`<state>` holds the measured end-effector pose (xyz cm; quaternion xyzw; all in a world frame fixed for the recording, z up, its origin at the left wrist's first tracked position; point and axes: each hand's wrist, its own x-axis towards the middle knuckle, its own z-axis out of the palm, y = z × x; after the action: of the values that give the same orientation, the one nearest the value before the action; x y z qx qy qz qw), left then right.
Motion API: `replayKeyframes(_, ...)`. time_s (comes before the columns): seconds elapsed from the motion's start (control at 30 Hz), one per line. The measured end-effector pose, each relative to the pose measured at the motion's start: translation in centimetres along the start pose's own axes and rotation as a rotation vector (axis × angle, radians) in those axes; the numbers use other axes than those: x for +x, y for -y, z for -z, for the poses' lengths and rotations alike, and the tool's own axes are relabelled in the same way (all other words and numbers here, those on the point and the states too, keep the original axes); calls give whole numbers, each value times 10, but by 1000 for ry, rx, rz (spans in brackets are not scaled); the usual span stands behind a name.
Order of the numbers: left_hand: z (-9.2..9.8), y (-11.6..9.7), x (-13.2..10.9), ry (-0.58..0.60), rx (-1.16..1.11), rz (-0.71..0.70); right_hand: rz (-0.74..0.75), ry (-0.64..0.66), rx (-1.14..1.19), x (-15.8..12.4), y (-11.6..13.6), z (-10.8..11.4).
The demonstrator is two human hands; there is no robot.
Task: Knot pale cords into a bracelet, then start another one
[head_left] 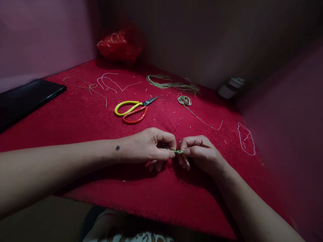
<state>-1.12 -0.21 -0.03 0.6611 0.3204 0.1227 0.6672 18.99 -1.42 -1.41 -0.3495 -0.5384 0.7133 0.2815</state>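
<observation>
- Bright green cord (178, 152).
- Deep red cloth (101, 121), flecked with pale thread snippets.
- Scissors (133, 109) with one yellow handle and one orange, blades dark grey.
- Glossy red bag (118, 45).
- Plain black board (25, 97).
- Pale olive-beige thread bundle (174, 84).
- White thread loop (246, 139).
- Dusky pink wall (37, 33).
- Cream garment (131, 237) with brown pattern.

Dim light falls from above and ahead. The red tabletop (75, 121) is brightest mid-frame, and the picture's corners sink to near black. The left hand (148, 146) and right hand (199, 153) throw soft shadows toward the camera. The green cord (178, 152) they pinch is too small for detail. The scissors (133, 108) look sharp, and the tabletop's edges bow outward.
</observation>
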Motion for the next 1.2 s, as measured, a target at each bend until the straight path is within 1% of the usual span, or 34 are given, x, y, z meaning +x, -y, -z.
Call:
replayKeyframes(0.2, 7, -3, 0, 26, -150, 62, -7, -44, 157, 1, 3, 1)
replayKeyframes(0.33, 11, -3, 0, 27, -226, 50, -20, -43, 227, 2, 4, 1)
replayKeyframes(0.47, 11, 1, 1, 0, -300, 36, -32, -26, 281, 3, 5, 0)
replayKeyframes(0.77, 13, -1, 1, -49, -297, 51, -30, -19, 278, 4, 3, 3)
replayKeyframes(1.03, 17, -1, 0, 1, -284, 54, -21, -65, 239, 3, 5, 2)
replayKeyframes(1.2, 17, -2, 0, -23, -278, 73, -17, -80, 234, 4, 5, 2)
